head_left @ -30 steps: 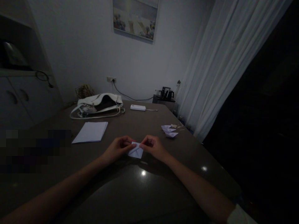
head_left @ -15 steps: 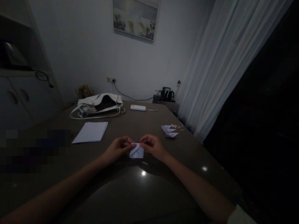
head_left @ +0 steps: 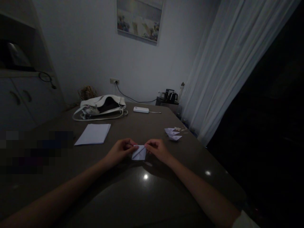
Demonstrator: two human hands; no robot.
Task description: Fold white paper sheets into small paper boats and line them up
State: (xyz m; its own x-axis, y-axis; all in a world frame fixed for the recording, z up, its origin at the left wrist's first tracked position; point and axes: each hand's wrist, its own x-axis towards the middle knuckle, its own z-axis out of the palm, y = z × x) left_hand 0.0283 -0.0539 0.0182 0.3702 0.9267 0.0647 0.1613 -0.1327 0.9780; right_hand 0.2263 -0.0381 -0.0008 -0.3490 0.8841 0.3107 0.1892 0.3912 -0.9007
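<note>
A small folded white paper point(head_left: 139, 153) with a diagonal crease or edge across it is held between my two hands, above the dark table point(head_left: 142, 199). My left hand point(head_left: 121, 151) pinches its upper left corner, thumb on top. At the upper right corner, the thumb and fingers of my right hand point(head_left: 158, 150) are closed on the paper's edge. Several folded paper pieces point(head_left: 173, 134) with pointed ends lie to the right of my right hand. To the left rests a stack of white paper sheets point(head_left: 93, 134).
A white bag point(head_left: 103, 106) with a strap lies at the back left of the table. Beside it is a white device point(head_left: 141, 110) with a short cord. Small pale scraps point(head_left: 180, 129) lie near the right edge. A black kettle point(head_left: 173, 96) stands beyond the table.
My right thumb and fingers have shifted slightly right, to the paper's upper right corner, uncovering more of its top edge. My left hand keeps its hold. The view has moved slightly.
</note>
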